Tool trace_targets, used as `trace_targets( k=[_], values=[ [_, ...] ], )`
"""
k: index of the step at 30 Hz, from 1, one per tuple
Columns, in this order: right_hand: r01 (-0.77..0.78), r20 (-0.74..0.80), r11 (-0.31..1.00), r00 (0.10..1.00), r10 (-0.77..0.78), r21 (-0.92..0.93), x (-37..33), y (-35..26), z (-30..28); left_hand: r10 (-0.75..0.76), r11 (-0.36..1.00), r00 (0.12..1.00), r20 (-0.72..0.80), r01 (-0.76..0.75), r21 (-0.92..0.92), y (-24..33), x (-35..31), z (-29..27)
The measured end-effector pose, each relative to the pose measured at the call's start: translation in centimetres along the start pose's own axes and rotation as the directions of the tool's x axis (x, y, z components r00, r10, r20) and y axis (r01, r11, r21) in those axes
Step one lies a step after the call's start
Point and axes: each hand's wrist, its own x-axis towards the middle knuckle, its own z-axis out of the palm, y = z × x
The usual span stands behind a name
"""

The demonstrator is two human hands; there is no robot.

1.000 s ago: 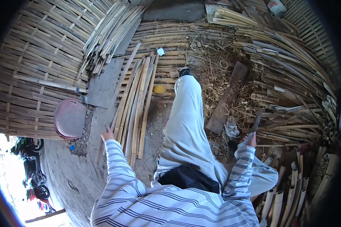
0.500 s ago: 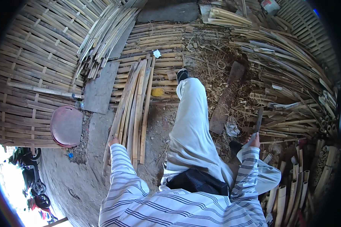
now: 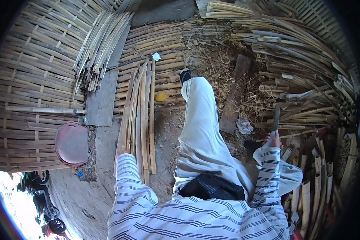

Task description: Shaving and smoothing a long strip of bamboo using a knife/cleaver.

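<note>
Long split bamboo slats (image 3: 143, 116) lie in a loose bundle on the ground to my left, their far ends on a bamboo-pole platform. At the near end of the bundle, my left hand (image 3: 122, 149) is closed around the outermost bamboo slat (image 3: 126, 114); its fingers are partly hidden. My right hand (image 3: 273, 140) grips a large knife (image 3: 277, 117) beside my bent right knee, with the broad blade pointing up and away from me. The handle is mostly covered by my fingers.
A reddish round-backed seat (image 3: 71, 144) stands at the left by a woven bamboo wall (image 3: 32, 80). Bamboo piles (image 3: 308, 86) crowd the right side, with upright bamboo tubes (image 3: 318, 176) nearer. Shavings surround a dark plank (image 3: 236, 94). Motorbikes (image 3: 46, 204) stand outside, lower left.
My view has shifted slightly. The right hand has moved a little outward and up, and the knife blade stands straighter. My left hand stays on the bamboo slat.
</note>
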Motion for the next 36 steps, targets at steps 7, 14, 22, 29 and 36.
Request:
trace_targets(
  k=[7, 14, 22, 29, 36],
  values=[
    [0.133, -0.023, 0.988, 0.991, -0.135, -0.082, -2.0, -4.8, -2.3, 0.183, 0.98, 0.978, 0.104, -0.172, -0.103, 7.3, -11.3, -1.1],
    [0.42, 0.056, 0.86, 0.905, -0.423, -0.29, 1.1, -10.7, -4.8, 0.061, -0.25, 0.901, 0.429, 0.43, -0.868, 18.1, -12.0, -5.5],
    [0.522, -0.034, 0.853, 0.853, -0.521, -0.004, 6.1, -14.0, -12.7, 0.4, -0.034, 0.91, -0.108, -0.103, -0.994, 39.7, -23.9, -21.8],
    [0.259, -0.014, 0.695, 0.941, -0.337, 0.67, 7.3, -15.5, -19.0, 0.785, -0.188, 0.491, -0.377, -0.391, -0.901, 56.9, -40.1, -26.0],
    [0.187, -0.114, 0.37, 0.971, -0.211, 0.91, 5.9, -14.7, -20.8, 0.977, -0.15, 0.142, -0.158, -0.069, -0.986, 66.6, -61.1, -18.6]
  ],
)
